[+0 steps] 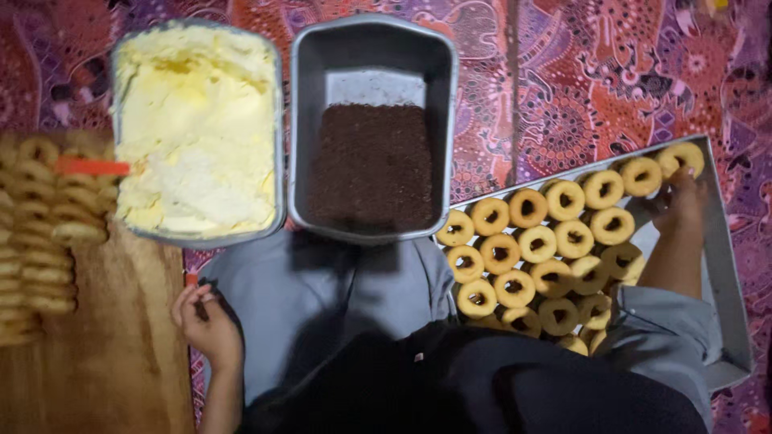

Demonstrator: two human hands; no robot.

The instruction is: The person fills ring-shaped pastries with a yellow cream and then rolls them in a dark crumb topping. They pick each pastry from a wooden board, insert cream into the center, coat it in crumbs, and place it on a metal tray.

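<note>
The right hand (pixel 682 201) is being reached to the far end of the tray (pixel 728 265), where it is being rested among the plain doughnuts (pixel 535 241) near the top right corner; its fingers are being hidden in shadow, so whether a doughnut is being gripped cannot be told. The doughnuts are being kept in close rows across the tray, which is being set at an angle on the patterned cloth (pixel 579 72) at the right of the lap. The left hand (pixel 205 321) is being held loosely curled at the edge of the wooden board (pixel 112 345), with nothing being held in it. On that board's left side, finished rings (pixel 40 233) are being stacked in blurred piles. 2 pans are being kept ahead of the knees: the left pan (pixel 277 120) is being filled with pale yellow cream (pixel 197 120), with an orange handle (pixel 92 167) being stuck into its left side, and the grey pan (pixel 374 48) is being half covered with dark crumbs (pixel 374 165).
</note>
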